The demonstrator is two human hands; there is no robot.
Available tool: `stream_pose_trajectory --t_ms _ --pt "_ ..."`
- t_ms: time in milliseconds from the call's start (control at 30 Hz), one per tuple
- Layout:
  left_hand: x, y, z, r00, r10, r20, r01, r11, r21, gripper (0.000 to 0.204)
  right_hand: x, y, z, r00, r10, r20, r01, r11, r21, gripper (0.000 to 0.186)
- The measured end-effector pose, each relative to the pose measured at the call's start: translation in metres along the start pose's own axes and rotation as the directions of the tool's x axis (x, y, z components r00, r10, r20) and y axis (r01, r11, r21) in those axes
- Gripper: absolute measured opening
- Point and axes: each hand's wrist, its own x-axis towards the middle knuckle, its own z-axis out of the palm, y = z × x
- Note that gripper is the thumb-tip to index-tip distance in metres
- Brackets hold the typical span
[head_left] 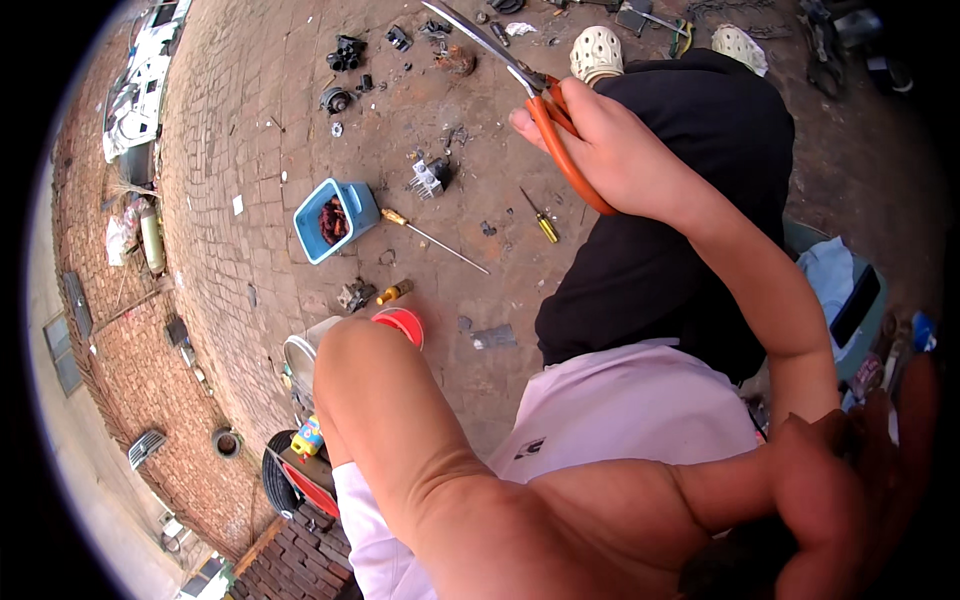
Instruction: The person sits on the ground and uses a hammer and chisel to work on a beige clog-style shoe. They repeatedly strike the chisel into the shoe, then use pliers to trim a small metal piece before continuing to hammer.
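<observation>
My right hand (pixel 622 150) is closed around the orange handles of a large pair of scissors (pixel 575 160). Their long metal blades point up and left over the ground and look parted. My left arm bends sharply at the elbow, and its forearm crosses in front of my chest. Very near the camera at the lower right is my left hand (pixel 835 490), dark and blurred; its fingers look stretched out, with nothing visible in them. Below the scissors, a yellow-handled screwdriver (pixel 544 226) lies on the ground beside my dark trousers.
A blue bin (pixel 333 220) holds dark reddish material. Near it lie a long screwdriver (pixel 430 238) and a metal part (pixel 428 180). A red container (pixel 405 325) is partly behind my left elbow. Several dark machine parts (pixel 346 53) are scattered farther off. A phone (pixel 856 306) rests at the right.
</observation>
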Motion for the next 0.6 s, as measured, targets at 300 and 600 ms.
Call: stream_pose_trajectory --t_ms 300,600 --pt "-0.034 -0.003 0.031 0.744 -0.641 -0.189 0.398 0.652 -0.645 0.020 -0.007 -0.011 -0.010 0.984 -0.067 -0.167 0.116 0.945 0.307 0.048" --pt "-0.061 0.004 0.057 0.376 -0.917 0.129 0.168 -0.069 -0.983 0.018 -0.047 -0.060 -0.020 0.981 -0.186 0.053 0.098 0.717 0.690 0.022"
